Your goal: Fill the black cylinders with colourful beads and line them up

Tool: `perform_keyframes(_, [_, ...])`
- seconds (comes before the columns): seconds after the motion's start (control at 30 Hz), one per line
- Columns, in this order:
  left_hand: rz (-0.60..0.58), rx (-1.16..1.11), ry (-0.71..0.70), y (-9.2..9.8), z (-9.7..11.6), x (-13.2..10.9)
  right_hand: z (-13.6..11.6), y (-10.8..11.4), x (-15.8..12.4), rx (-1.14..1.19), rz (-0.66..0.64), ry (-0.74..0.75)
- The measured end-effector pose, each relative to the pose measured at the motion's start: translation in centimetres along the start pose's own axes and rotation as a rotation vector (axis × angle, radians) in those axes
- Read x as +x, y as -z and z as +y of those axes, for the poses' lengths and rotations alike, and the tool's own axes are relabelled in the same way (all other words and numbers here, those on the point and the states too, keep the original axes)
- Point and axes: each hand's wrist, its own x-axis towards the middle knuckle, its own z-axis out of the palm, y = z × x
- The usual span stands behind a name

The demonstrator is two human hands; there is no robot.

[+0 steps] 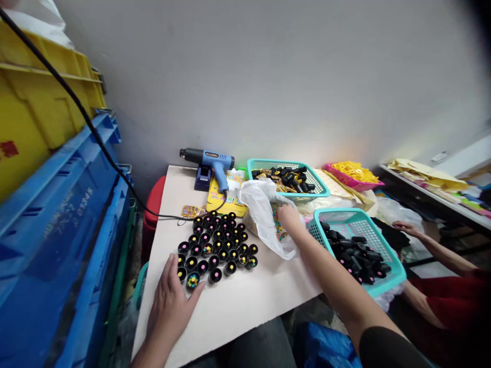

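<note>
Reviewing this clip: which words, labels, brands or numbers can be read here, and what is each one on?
"01345", uncertain, embossed on the ribbed blue plastic crate; the marks around it are too blurred to read.
Red characters on the yellow plastic crate: too blurred to read.
Small label on the blue heat gun: too small to read.
Print on the flat yellow card: too small to read.

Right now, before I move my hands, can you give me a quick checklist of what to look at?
1. Black tubes standing upright in their group on the table: ok.
2. Left hand off the tubes: cannot tell, its fingers are right at their edge.
3. Right hand holding something by the white plastic bag: cannot tell.
4. Blue heat gun upright on its stand: ok.
</note>
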Motion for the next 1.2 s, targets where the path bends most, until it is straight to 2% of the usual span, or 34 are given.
perform_keyframes(0.1, [0.009,0.008,-0.010,0.1,0.1,0.1,0.3,-1.3,1.9,0.078,-0.072,0.018])
perform_keyframes(0.27, [0.007,0.002,-0.006,0.2,0.2,0.3,2.4,-1.7,3.2,0.311,-0.150,0.095])
perform_keyframes(0.43, [0.022,-0.007,-0.005,0.2,0.2,0.3,4.4,-1.2,1.4,0.580,-0.009,0.070])
perform_keyframes(0.57, [0.007,-0.004,0.001,0.2,0.2,0.2,4.2,0.5,-1.5,0.741,0.079,0.106])
perform_keyframes(0.7, [-0.013,0.000,0.006,0.2,0.4,0.1,1.0,2.5,-5.6,0.877,0.061,0.227])
perform_keyframes(0.83, [-0.030,-0.008,0.023,0.4,0.5,0.2,-5.2,2.4,-9.6,0.907,-0.038,0.420])
perform_keyframes(0.9, [-0.032,-0.009,0.025,0.5,0.5,0.2,-8.6,1.1,-10.7,0.777,-0.074,0.517])
perform_keyframes(1.0, [-0.027,-0.013,0.015,0.6,0.5,0.2,-12.8,-1.3,-11.4,0.532,-0.040,0.643])
perform_keyframes(1.1, [-0.021,-0.020,0.009,0.4,0.3,0.1,-15.2,-2.5,-11.3,0.400,0.014,0.708])
perform_keyframes(1.2, [-0.022,-0.019,0.020,0.4,0.3,0.0,-16.4,-2.3,-11.3,0.253,0.064,0.791])
